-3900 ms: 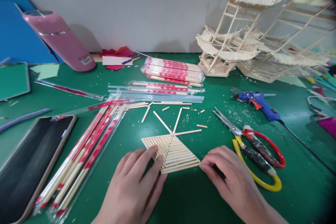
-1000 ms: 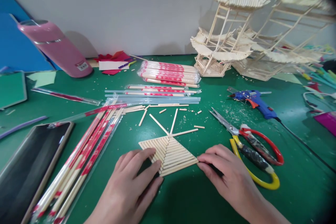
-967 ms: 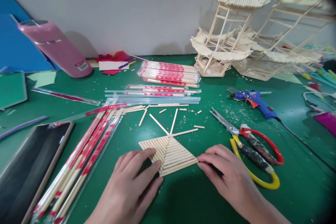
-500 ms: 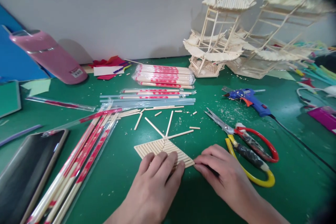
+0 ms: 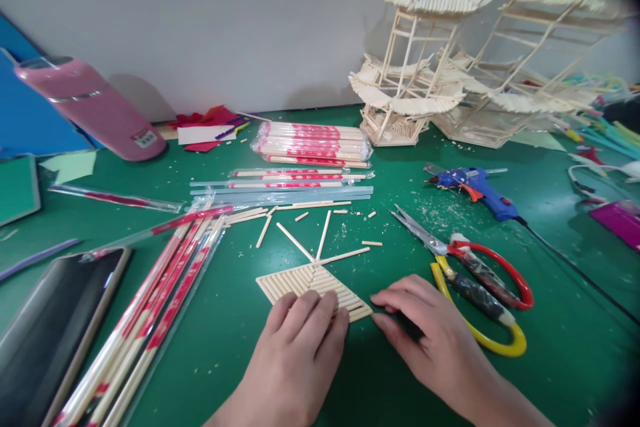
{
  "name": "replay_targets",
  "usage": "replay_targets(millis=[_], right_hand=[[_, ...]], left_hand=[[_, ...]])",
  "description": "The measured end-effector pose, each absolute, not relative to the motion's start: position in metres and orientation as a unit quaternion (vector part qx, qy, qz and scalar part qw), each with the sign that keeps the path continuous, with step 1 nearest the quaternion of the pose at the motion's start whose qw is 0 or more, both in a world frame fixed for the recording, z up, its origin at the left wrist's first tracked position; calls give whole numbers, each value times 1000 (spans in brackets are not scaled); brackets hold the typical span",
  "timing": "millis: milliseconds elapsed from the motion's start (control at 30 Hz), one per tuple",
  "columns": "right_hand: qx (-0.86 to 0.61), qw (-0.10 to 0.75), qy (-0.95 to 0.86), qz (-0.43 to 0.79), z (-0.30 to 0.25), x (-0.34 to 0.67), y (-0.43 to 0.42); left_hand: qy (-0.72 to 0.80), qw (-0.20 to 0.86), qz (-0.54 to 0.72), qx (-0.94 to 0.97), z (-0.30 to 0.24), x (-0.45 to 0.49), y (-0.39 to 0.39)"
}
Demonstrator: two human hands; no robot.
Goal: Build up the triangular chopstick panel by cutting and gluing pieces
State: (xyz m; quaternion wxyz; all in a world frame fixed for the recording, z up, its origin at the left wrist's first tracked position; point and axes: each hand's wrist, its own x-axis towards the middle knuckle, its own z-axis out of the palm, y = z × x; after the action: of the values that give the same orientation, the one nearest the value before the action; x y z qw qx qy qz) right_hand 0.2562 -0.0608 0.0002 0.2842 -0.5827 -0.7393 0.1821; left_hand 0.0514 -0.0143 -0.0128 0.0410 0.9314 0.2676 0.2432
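A fan-shaped panel of thin wooden sticks (image 5: 287, 282) lies on the green table, with several bare sticks spreading from its centre point. My left hand (image 5: 295, 347) rests over its near part, fingers bent and pressing the panel down; the fingertips partly cover the sticks. Beside the panel's right corner is my right hand (image 5: 430, 340), its thumb and forefinger apart with nothing visible between them. The thumb tip is close to that corner; whether it touches, I cannot tell. Red-and-yellow-handled scissors (image 5: 465, 273) lie open just right of my right hand.
A blue glue gun (image 5: 475, 190) with a cord lies at the right. Wrapped chopsticks (image 5: 165, 307) and a phone (image 5: 60, 327) are at the left. Behind are a chopstick bundle (image 5: 313, 145), a pink bottle (image 5: 95, 107) and a stick-built tower (image 5: 415, 87). Short stick offcuts are scattered about.
My right thumb and forefinger have parted at the panel's right corner, where they were pinched together. My left hand stays on the panel.
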Motion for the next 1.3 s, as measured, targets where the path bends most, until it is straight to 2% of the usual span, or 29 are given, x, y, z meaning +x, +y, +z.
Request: replay_targets(millis=[267, 500, 900, 1300], right_hand=[[-557, 263, -761, 204, 3, 253, -59], [-540, 261, -776, 196, 0, 255, -61], [-539, 243, -785, 183, -2, 256, -59], [-533, 249, -785, 195, 0, 254, -60]], left_hand=[[285, 68, 248, 923, -9, 44, -22], [414, 103, 279, 860, 0, 30, -34], [449, 156, 282, 833, 3, 25, -35], [401, 104, 286, 864, -4, 27, -34]])
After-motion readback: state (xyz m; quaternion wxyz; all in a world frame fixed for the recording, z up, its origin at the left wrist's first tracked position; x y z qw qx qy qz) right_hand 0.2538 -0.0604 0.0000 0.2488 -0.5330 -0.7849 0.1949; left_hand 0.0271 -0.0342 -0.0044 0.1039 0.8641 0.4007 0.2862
